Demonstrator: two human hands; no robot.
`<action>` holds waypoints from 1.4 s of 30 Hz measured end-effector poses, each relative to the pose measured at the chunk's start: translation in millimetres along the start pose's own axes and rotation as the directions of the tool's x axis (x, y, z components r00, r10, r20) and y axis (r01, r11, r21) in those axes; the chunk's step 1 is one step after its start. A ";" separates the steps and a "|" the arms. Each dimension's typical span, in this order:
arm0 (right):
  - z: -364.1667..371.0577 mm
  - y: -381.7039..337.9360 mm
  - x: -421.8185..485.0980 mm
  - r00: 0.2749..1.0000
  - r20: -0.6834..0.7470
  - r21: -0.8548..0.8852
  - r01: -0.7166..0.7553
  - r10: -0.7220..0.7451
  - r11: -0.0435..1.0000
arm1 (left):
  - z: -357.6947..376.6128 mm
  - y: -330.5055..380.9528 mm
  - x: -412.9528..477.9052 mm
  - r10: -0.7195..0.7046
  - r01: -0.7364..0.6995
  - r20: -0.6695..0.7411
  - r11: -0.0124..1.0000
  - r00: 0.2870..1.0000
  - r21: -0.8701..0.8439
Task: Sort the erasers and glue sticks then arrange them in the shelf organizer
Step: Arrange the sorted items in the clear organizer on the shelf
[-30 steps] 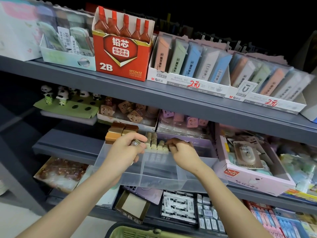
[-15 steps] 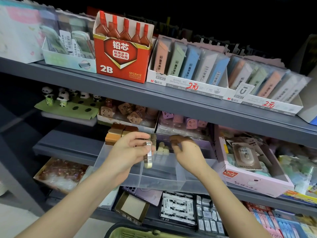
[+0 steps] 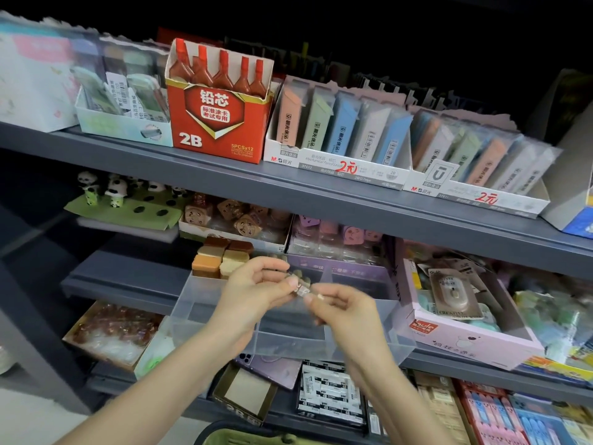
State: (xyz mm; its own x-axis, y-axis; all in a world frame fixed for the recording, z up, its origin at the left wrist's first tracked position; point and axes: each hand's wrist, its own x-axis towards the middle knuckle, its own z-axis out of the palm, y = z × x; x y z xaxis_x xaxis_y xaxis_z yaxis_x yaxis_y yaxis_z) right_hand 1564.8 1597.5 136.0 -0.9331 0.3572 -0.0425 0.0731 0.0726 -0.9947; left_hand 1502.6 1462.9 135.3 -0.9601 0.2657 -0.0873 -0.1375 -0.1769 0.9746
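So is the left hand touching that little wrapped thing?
Touching. The head view shows the left hand pinching the small wrapped item between its fingertips.

Grey top shelf (image 3: 321,194) carries the red 2B box (image 3: 218,123) at 11 o'clock. On the middle shelf (image 3: 128,284), a clear organizer (image 3: 192,303), with a pink box (image 3: 465,345) at its 3 o'clock.

Your left hand (image 3: 253,293) and right hand (image 3: 343,306) meet fingertip to fingertip, pinching a small item (image 3: 300,289), too blurred to identify, above the clear organizer (image 3: 205,303); brown erasers (image 3: 221,256) sit stacked at its far left.
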 end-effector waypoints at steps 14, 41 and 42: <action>-13.9 3.3 91.5 0.977 -0.011 -0.820 0.112 -0.211 0.561 | -9.4 -11.8 51.3 0.217 -0.529 0.537 -0.099 0.815 0.843; -4.9 10.1 86.5 0.939 0.329 -0.843 0.338 -0.098 0.419 | -21.9 -24.0 48.8 0.182 -0.476 0.506 -0.186 0.843 0.860; -6.1 11.1 85.6 0.940 0.324 -0.839 0.336 -0.105 0.427 | -22.1 -24.4 48.7 0.184 -0.476 0.507 -0.187 0.842 0.859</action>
State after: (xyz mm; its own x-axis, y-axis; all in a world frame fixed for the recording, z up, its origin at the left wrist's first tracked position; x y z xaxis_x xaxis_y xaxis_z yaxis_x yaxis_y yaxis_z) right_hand 1487.9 1634.5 121.9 -0.9991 0.0269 0.0337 0.0130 0.9328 -0.3601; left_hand 1453.9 1459.2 102.7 -0.7105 0.6716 0.2101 0.6921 0.7208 0.0367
